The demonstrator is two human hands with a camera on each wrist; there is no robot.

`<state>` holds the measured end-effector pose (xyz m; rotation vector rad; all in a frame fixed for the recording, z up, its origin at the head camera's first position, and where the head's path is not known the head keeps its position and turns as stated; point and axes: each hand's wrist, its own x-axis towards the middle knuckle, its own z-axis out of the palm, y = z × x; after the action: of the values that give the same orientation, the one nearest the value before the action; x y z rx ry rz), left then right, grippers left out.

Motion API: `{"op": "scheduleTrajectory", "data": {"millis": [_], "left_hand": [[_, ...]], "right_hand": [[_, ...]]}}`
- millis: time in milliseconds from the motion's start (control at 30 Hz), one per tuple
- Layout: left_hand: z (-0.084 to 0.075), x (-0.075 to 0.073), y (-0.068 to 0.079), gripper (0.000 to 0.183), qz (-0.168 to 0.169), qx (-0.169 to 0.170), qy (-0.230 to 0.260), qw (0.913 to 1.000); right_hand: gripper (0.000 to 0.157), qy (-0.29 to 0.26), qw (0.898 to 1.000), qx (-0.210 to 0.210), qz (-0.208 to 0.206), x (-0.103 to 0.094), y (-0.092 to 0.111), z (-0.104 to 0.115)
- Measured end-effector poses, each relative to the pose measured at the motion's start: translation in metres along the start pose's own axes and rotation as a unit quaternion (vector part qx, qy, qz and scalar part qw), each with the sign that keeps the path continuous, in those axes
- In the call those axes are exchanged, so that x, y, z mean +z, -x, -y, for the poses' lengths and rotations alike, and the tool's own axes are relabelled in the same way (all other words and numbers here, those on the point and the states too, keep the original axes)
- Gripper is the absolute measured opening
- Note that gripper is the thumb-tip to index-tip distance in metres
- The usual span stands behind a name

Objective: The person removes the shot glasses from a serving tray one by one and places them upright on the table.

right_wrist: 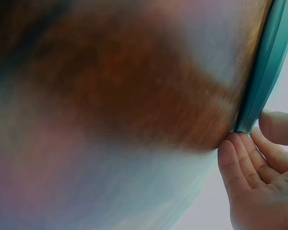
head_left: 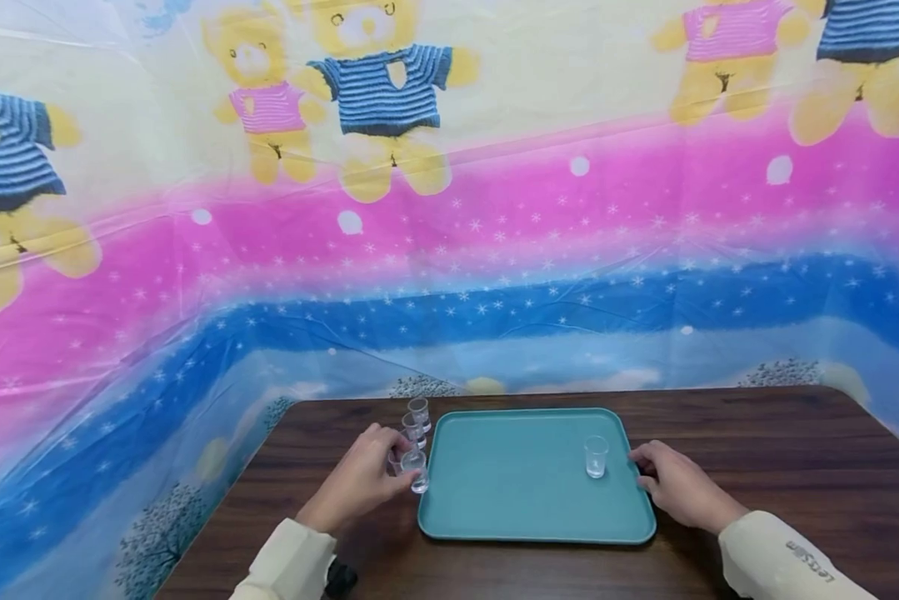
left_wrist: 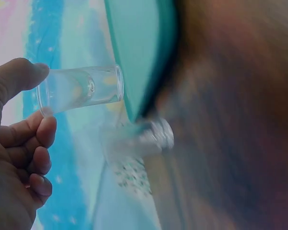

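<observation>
My left hand (head_left: 362, 475) pinches the rim of a small clear plastic cup (left_wrist: 81, 88) between thumb and fingers, just off the left edge of a teal tray (head_left: 516, 492). In the left wrist view the cup is see-through, its base end close to the tray's side. Behind it, other clear cups (head_left: 419, 410) stand in a row along that edge, partly covered by the hand. One more clear cup (head_left: 596, 457) stands upright on the tray's right part. At the tray's right rim, my right hand (head_left: 677, 483) holds the edge between thumb and fingertips.
The tray lies on a dark wood-grain table (head_left: 779, 442). A printed sheet (head_left: 494, 250) with bears and snowflakes hangs behind the table's back edge and along the left side. A small black object (head_left: 340, 577) shows beside the left sleeve.
</observation>
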<state>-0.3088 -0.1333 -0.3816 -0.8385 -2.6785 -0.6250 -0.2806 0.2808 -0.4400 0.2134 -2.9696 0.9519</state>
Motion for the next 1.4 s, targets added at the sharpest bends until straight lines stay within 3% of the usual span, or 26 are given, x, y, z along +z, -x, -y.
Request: {"op": "scheduleTrajectory", "data": {"millis": [233, 467, 833, 967, 1100, 1233, 1400], "left_hand": [[0.015, -0.003, 0.017, 0.025, -0.009, -0.053, -0.008, 0.9985], [0.025, 0.002, 0.024, 0.025, 0.002, -0.092, -0.015, 0.9956], [0.029, 0.009, 0.022, 0.026, -0.003, -0.11, -0.021, 0.9937], [0.029, 0.008, 0.022, 0.028, -0.013, -0.102, -0.029, 0.9943], [0.026, 0.004, 0.019, 0.03, -0.045, -0.082, -0.046, 0.9945], [0.017, 0.002, 0.012, 0.032, -0.076, -0.036, -0.053, 0.995], [0.001, 0.008, -0.002, 0.03, -0.073, 0.029, -0.033, 0.9964]], "right_hand": [[0.028, 0.011, 1.0, -0.008, 0.001, -0.001, 0.0, 0.001], [0.027, 0.017, 1.0, -0.001, 0.006, 0.0, -0.002, 0.001], [0.027, 0.017, 1.0, -0.004, -0.003, 0.002, -0.003, 0.0], [0.027, 0.018, 1.0, -0.007, -0.005, 0.002, -0.002, 0.0], [0.027, 0.018, 1.0, -0.008, -0.005, 0.001, -0.002, 0.001], [0.027, 0.018, 1.0, -0.004, -0.002, 0.001, -0.002, 0.001], [0.027, 0.015, 1.0, -0.002, 0.002, 0.001, -0.002, 0.002]]}}
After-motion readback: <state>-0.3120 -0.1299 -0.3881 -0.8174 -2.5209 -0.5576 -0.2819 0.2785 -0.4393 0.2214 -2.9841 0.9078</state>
